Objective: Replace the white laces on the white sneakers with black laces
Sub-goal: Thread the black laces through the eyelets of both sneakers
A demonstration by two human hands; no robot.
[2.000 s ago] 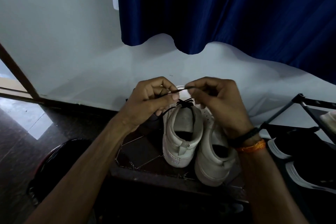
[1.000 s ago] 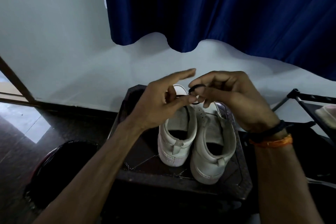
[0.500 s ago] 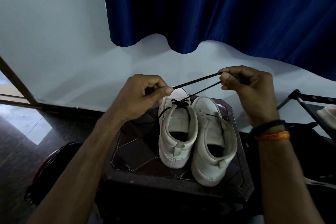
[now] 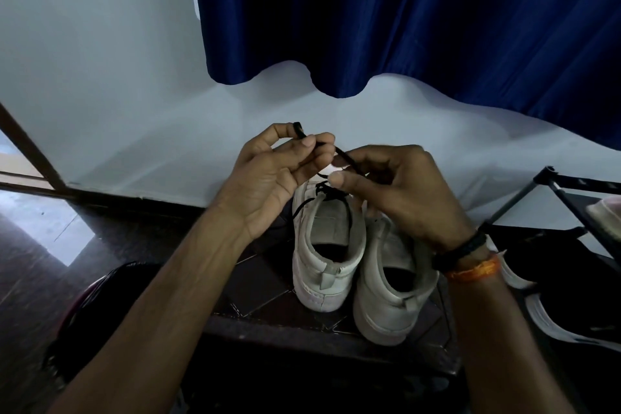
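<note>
A dark worktop (image 4: 268,304) with a tile-like pattern of pale lines is sitting in the lower centre of the frame. Two white sneakers are standing on it side by side, heels toward the camera: the left sneaker (image 4: 327,265) slightly farther back, the right sneaker (image 4: 391,296) touching it, near the front edge.
</note>
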